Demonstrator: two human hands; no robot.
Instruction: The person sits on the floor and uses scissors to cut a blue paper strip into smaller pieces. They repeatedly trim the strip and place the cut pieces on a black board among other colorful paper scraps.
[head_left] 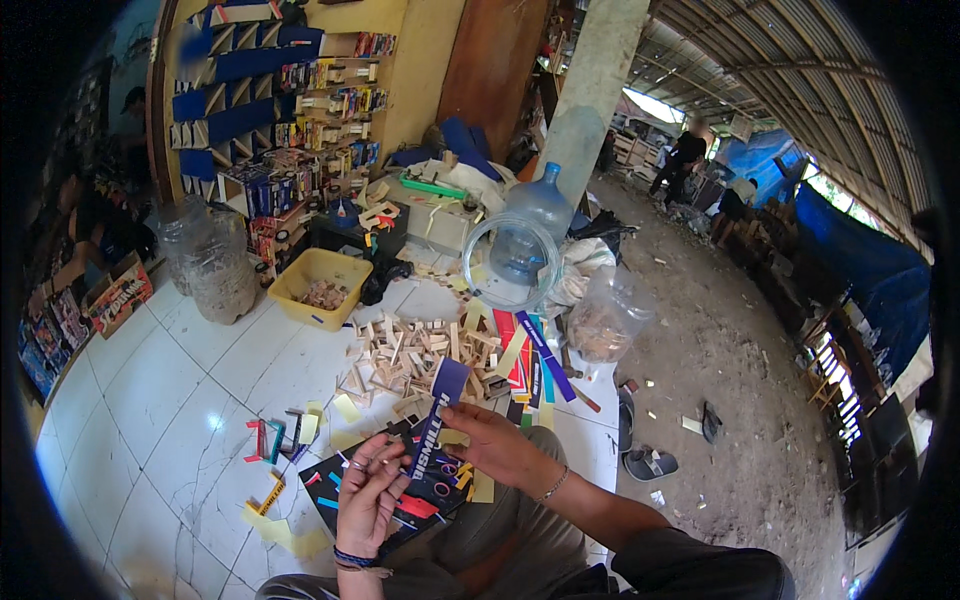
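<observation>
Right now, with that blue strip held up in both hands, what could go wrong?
The blue card strip, pinched between the left hand and the right hand, might crease. An elbow could scatter the small wooden blocks piled just ahead. Loose coloured pieces on the glossy white tiles may slide underfoot.

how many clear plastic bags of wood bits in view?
2: one clear plastic bag left of the yellow tub, one bag right of the wood-piece pile. Others may be hidden.
</observation>
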